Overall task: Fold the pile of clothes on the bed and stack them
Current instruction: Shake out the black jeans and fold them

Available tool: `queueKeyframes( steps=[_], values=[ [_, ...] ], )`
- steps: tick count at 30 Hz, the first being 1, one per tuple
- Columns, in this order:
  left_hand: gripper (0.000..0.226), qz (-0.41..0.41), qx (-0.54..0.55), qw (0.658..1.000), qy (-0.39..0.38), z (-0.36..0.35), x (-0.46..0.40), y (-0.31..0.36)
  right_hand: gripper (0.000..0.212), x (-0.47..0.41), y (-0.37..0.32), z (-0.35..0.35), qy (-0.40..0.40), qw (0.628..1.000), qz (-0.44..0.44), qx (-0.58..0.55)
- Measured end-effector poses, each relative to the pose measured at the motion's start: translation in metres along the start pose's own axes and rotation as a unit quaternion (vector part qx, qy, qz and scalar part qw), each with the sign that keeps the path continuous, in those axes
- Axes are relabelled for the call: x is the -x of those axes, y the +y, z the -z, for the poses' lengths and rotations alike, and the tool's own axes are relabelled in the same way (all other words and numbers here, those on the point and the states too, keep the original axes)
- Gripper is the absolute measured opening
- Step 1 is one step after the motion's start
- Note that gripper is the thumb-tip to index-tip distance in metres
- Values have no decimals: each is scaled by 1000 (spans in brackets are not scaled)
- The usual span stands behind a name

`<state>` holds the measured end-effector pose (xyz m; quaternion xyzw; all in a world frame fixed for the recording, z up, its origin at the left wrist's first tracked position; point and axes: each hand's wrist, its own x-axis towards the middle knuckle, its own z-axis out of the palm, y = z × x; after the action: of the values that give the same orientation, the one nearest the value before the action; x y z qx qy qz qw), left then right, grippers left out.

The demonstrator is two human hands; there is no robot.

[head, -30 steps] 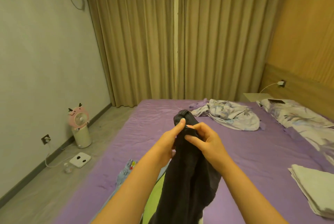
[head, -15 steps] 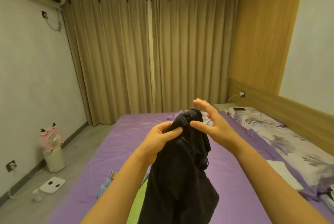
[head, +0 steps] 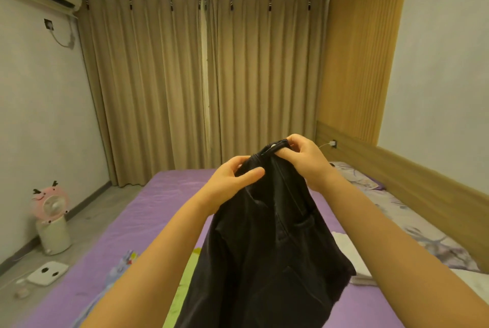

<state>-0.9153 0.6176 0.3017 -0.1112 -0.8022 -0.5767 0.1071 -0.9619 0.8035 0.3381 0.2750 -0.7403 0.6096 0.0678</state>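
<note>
A black garment (head: 267, 248), likely trousers or shorts with a waistband and pocket, hangs in the air above the purple bed (head: 148, 211). My left hand (head: 232, 182) grips its upper left edge, thumb over the cloth. My right hand (head: 304, 158) pinches the waistband at the top right, a bit higher. Below the garment, a lime-green cloth (head: 188, 277) and a light blue printed garment (head: 121, 266) lie on the bed at the near left. A folded white cloth (head: 352, 253) lies on the bed to the right, partly hidden by the black garment.
Floral pillows or bedding (head: 412, 224) run along the wooden headboard (head: 423, 182) on the right. Beige curtains (head: 201, 84) close the far wall. On the floor at left stand a pink fan (head: 51, 218) and a white scale (head: 47, 272).
The view tilted up while both hands lifted the black garment. My right hand, open half a second ago, now pinches the waistband; the hands have spread apart.
</note>
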Motion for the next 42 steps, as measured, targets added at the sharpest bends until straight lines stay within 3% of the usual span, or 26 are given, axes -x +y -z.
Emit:
queueKeyframes(
  steps=[4, 7, 9, 11, 14, 16, 18, 19, 21, 23, 26, 30, 35, 37, 42],
  values=[
    [20, -44, 109, 990, 81, -53, -7, 16, 19, 19, 4, 43, -11, 998, -10, -67],
    [24, -49, 210, 974, 67, -72, -18, 33, 45, 44, 21, 88, -125, 989, -17, -77],
    [30, -41, 258, 964, 59, -78, -27, 44, 51, 63, 34, 109, -212, 976, -51, -26],
    [34, -20, 251, 965, 75, -89, -35, 50, 50, 77, 46, 124, -245, 965, -90, -6],
    [28, 40, 172, 975, 135, -109, -42, 48, 31, 84, 52, 136, -197, 972, -113, -64],
    [34, 52, 48, 982, 176, -123, -38, 41, 20, 85, 50, 138, -120, 981, -121, -96],
    [34, -21, -130, 961, 244, -139, -24, 38, 14, 86, 49, 137, -56, 978, -143, -138],
    [28, -70, -160, 953, 247, -150, -16, 37, 13, 86, 46, 136, -37, 974, -153, -160],
    [11, -80, -92, 982, 145, -175, 1, 39, 16, 86, 41, 134, -23, 963, -173, -206],
    [18, -12, 11, 999, 51, -194, 10, 43, 25, 85, 35, 133, -42, 940, -198, -273],
    [48, 103, 96, 988, 60, -193, 7, 50, 41, 89, 32, 133, -89, 912, -231, -327],
    [61, 141, 105, 982, 72, -191, 10, 58, 27, 97, 38, 120, -94, 939, -190, -272],
    [27, 127, 125, 983, 43, -186, 16, 56, 16, 101, 40, 116, 14, 964, -184, -190],
    [25, 137, 118, 983, 43, -182, 19, 57, 7, 102, 38, 118, 14, 971, -187, -147],
    [27, 157, 72, 979, 112, -164, 15, 60, 13, 109, 35, 140, 32, 984, -166, -55]
  ],
)
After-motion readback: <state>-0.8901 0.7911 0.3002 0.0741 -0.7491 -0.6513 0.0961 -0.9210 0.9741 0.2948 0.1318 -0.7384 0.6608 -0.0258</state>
